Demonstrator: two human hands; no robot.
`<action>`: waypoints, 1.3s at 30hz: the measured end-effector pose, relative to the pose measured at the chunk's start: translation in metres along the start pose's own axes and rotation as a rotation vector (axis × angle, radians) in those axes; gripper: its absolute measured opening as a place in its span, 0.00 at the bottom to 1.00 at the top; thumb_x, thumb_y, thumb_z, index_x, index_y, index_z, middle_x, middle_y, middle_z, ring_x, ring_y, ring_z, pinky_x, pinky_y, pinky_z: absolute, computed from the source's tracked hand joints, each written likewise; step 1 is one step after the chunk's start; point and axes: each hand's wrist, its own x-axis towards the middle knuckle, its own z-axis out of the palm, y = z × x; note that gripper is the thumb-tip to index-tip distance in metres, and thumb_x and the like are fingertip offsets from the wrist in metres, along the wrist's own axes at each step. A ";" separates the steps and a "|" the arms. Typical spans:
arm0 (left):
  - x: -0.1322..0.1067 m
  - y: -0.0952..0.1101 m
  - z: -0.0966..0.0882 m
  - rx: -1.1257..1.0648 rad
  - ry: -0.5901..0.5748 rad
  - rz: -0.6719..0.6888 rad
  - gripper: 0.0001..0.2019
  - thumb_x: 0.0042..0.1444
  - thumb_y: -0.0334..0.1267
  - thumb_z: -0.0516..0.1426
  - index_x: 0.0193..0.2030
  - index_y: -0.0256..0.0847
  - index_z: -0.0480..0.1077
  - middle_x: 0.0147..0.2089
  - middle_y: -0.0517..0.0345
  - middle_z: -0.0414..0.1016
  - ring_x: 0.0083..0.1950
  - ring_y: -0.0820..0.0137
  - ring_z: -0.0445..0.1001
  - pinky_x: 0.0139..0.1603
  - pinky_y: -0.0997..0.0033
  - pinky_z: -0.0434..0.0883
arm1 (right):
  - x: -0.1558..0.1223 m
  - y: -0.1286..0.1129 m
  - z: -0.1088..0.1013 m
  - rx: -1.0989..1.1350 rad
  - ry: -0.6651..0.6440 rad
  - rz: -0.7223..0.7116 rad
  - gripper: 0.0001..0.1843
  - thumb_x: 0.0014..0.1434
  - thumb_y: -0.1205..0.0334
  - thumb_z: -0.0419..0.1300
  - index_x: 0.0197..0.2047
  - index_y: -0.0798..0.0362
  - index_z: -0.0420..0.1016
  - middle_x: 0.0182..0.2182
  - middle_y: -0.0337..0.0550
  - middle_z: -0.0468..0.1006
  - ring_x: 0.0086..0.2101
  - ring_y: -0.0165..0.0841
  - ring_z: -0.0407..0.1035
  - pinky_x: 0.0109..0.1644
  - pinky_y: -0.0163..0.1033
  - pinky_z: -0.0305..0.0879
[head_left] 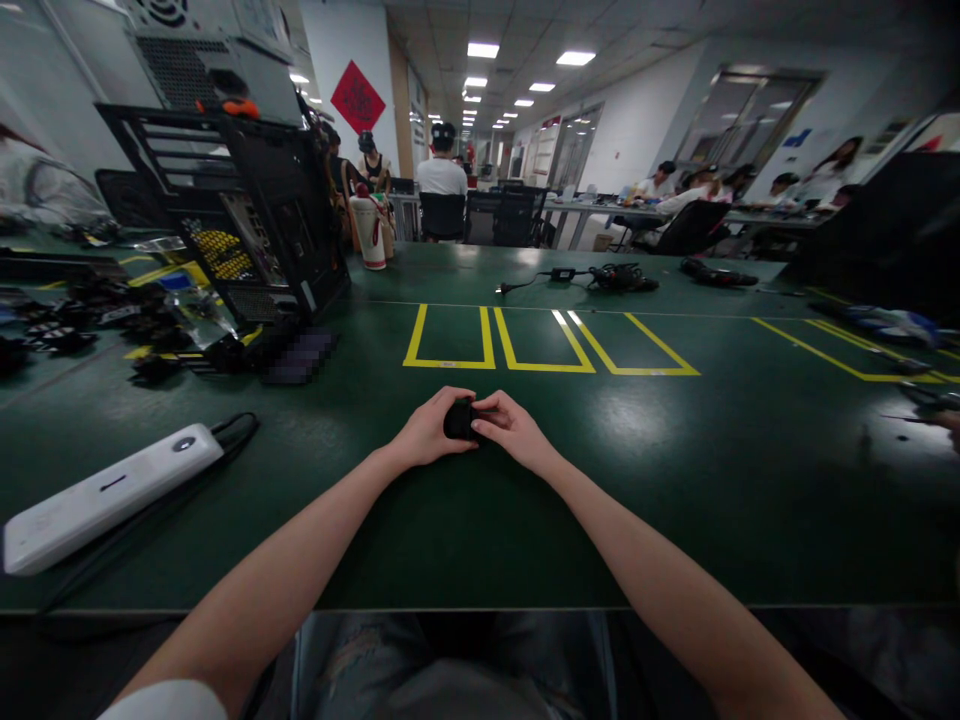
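A small black object (pixel 458 421), dark and rounded, sits between my two hands just above or on the green table; its exact kind cannot be made out. My left hand (pixel 430 430) curves round its left side, with thumb and fingers closed on it. From the right, my right hand (pixel 508 428) pinches its edge with the thumb and fingertips. Just beyond my hands, yellow tape (pixel 450 364) marks open-ended rectangles on the green tabletop (pixel 480 540).
At left lies a white elongated device (pixel 112 500) with a black cable. Behind it stand a black computer case (pixel 277 210), loose black parts (pixel 67 315) and a white cup (pixel 368 232). A coiled black cable with adapter (pixel 619 277) lies at the back. Another person's hand reaches in at far right.
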 end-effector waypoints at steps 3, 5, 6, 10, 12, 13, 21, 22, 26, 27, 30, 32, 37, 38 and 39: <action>0.000 0.000 -0.001 0.003 -0.007 0.004 0.30 0.43 0.38 0.64 0.53 0.46 0.57 0.51 0.55 0.64 0.51 0.62 0.67 0.49 0.58 0.67 | 0.001 0.000 0.000 -0.023 0.013 -0.006 0.12 0.53 0.61 0.59 0.41 0.50 0.64 0.43 0.40 0.69 0.45 0.35 0.69 0.49 0.46 0.67; -0.001 0.000 -0.001 0.002 -0.009 0.004 0.30 0.43 0.38 0.64 0.53 0.46 0.57 0.51 0.55 0.64 0.51 0.62 0.67 0.49 0.58 0.67 | 0.002 -0.001 -0.001 -0.049 0.020 0.011 0.14 0.53 0.61 0.59 0.43 0.50 0.64 0.45 0.41 0.69 0.46 0.35 0.69 0.50 0.47 0.66; -0.001 0.000 -0.001 0.003 -0.010 0.005 0.30 0.43 0.38 0.64 0.53 0.46 0.57 0.51 0.55 0.64 0.51 0.62 0.67 0.49 0.58 0.67 | 0.002 -0.001 -0.002 -0.058 0.018 0.024 0.15 0.52 0.61 0.59 0.44 0.50 0.64 0.45 0.42 0.69 0.46 0.35 0.68 0.51 0.48 0.66; -0.001 0.000 -0.001 0.010 -0.006 0.017 0.30 0.43 0.38 0.64 0.53 0.45 0.57 0.51 0.55 0.64 0.51 0.62 0.67 0.49 0.60 0.67 | 0.000 -0.004 -0.003 -0.058 -0.022 0.027 0.15 0.52 0.62 0.60 0.43 0.50 0.64 0.45 0.41 0.69 0.47 0.36 0.68 0.52 0.49 0.65; 0.000 0.000 -0.001 0.013 -0.002 0.018 0.30 0.43 0.37 0.64 0.53 0.45 0.57 0.51 0.55 0.64 0.51 0.62 0.67 0.48 0.60 0.67 | -0.001 -0.004 -0.003 -0.048 -0.032 0.012 0.15 0.50 0.63 0.61 0.42 0.50 0.64 0.45 0.41 0.69 0.47 0.36 0.68 0.52 0.49 0.64; 0.000 0.001 -0.001 0.013 0.001 0.016 0.30 0.43 0.37 0.64 0.52 0.45 0.57 0.51 0.55 0.64 0.50 0.62 0.67 0.48 0.60 0.67 | -0.002 -0.004 -0.002 -0.045 -0.032 0.008 0.16 0.50 0.64 0.62 0.42 0.49 0.63 0.45 0.40 0.69 0.47 0.36 0.68 0.52 0.49 0.64; 0.000 -0.003 0.001 0.019 0.011 0.029 0.31 0.42 0.38 0.64 0.53 0.45 0.57 0.51 0.55 0.64 0.51 0.62 0.66 0.49 0.60 0.67 | 0.001 -0.001 0.001 -0.072 0.040 -0.059 0.10 0.52 0.61 0.60 0.38 0.51 0.67 0.39 0.39 0.70 0.43 0.34 0.69 0.48 0.46 0.67; 0.000 -0.003 0.001 0.022 0.014 0.032 0.31 0.42 0.38 0.64 0.53 0.45 0.57 0.51 0.55 0.64 0.51 0.62 0.66 0.49 0.60 0.67 | 0.002 -0.001 0.002 -0.083 0.045 -0.066 0.10 0.51 0.61 0.60 0.37 0.51 0.67 0.39 0.39 0.70 0.43 0.34 0.69 0.49 0.46 0.67; 0.000 -0.003 0.001 0.016 0.014 0.029 0.31 0.42 0.37 0.64 0.53 0.45 0.56 0.51 0.55 0.64 0.51 0.63 0.67 0.49 0.61 0.67 | 0.002 -0.003 0.001 -0.147 0.059 -0.038 0.14 0.52 0.62 0.60 0.43 0.50 0.65 0.43 0.41 0.70 0.46 0.35 0.68 0.50 0.48 0.65; 0.000 -0.003 0.001 0.015 0.015 0.026 0.31 0.42 0.37 0.64 0.53 0.45 0.56 0.50 0.55 0.64 0.50 0.63 0.67 0.49 0.60 0.67 | 0.002 -0.004 0.001 -0.160 0.058 -0.020 0.15 0.52 0.62 0.60 0.44 0.50 0.65 0.45 0.42 0.69 0.46 0.36 0.67 0.51 0.48 0.65; -0.001 -0.003 0.001 0.015 0.009 0.017 0.31 0.42 0.37 0.64 0.53 0.45 0.56 0.51 0.55 0.64 0.50 0.63 0.67 0.49 0.60 0.67 | 0.001 -0.005 -0.001 -0.159 0.032 0.014 0.16 0.52 0.63 0.60 0.44 0.50 0.65 0.45 0.42 0.69 0.47 0.37 0.67 0.52 0.50 0.64; -0.001 -0.003 0.001 0.014 0.003 0.010 0.31 0.42 0.37 0.64 0.53 0.45 0.57 0.51 0.55 0.64 0.51 0.62 0.67 0.49 0.60 0.67 | -0.001 -0.005 -0.001 -0.124 0.006 0.003 0.15 0.51 0.64 0.61 0.43 0.50 0.64 0.45 0.41 0.69 0.47 0.37 0.68 0.51 0.49 0.65; 0.000 -0.003 0.001 0.015 0.005 0.004 0.31 0.42 0.37 0.64 0.53 0.45 0.57 0.51 0.55 0.64 0.51 0.62 0.67 0.49 0.59 0.67 | -0.002 -0.005 0.000 -0.028 -0.031 -0.025 0.13 0.52 0.63 0.60 0.41 0.50 0.65 0.44 0.41 0.68 0.46 0.36 0.68 0.49 0.47 0.67; 0.000 -0.003 0.001 0.012 0.004 0.005 0.31 0.42 0.37 0.64 0.53 0.45 0.57 0.51 0.55 0.64 0.51 0.63 0.67 0.49 0.59 0.67 | -0.002 -0.005 0.000 -0.027 -0.019 -0.029 0.11 0.52 0.63 0.59 0.40 0.50 0.65 0.43 0.40 0.68 0.45 0.35 0.69 0.48 0.46 0.67; 0.000 -0.003 0.001 0.009 0.003 0.005 0.31 0.42 0.37 0.64 0.53 0.45 0.57 0.51 0.55 0.64 0.51 0.63 0.67 0.49 0.59 0.67 | -0.002 -0.005 0.001 -0.035 -0.005 -0.030 0.10 0.53 0.62 0.59 0.39 0.51 0.65 0.42 0.40 0.68 0.44 0.35 0.69 0.48 0.46 0.68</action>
